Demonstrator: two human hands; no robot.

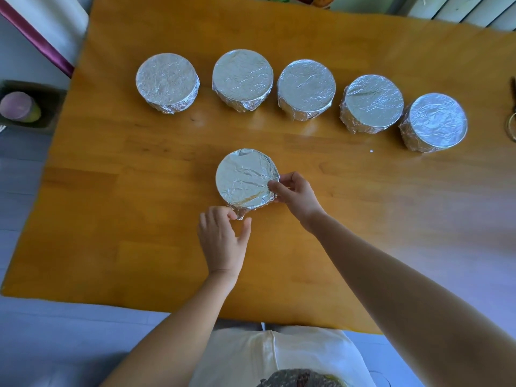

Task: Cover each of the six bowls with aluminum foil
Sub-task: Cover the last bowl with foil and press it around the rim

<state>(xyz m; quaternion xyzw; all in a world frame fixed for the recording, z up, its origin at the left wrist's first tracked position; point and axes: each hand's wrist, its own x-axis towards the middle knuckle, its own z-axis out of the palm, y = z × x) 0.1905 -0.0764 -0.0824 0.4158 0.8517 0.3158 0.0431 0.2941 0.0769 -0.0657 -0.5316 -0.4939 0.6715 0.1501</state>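
Note:
Several foil-wrapped bowls stand in a row across the far side of the wooden table (111, 219), from the leftmost bowl (167, 82) to the rightmost bowl (434, 121). A further foil-covered bowl (245, 178) sits nearer me in the middle. My right hand (296, 194) pinches the foil at this bowl's right rim, thumb on top. My left hand (223, 238) is at the bowl's near side, fingers spread, fingertips touching a crumpled foil corner (242, 213) that sticks out at the bottom.
A dark tray with a purple round object (18, 106) stands off the table's left edge. Something small and metallic (512, 127) lies at the table's far right edge. A tiny foil scrap (371, 151) lies right of the near bowl.

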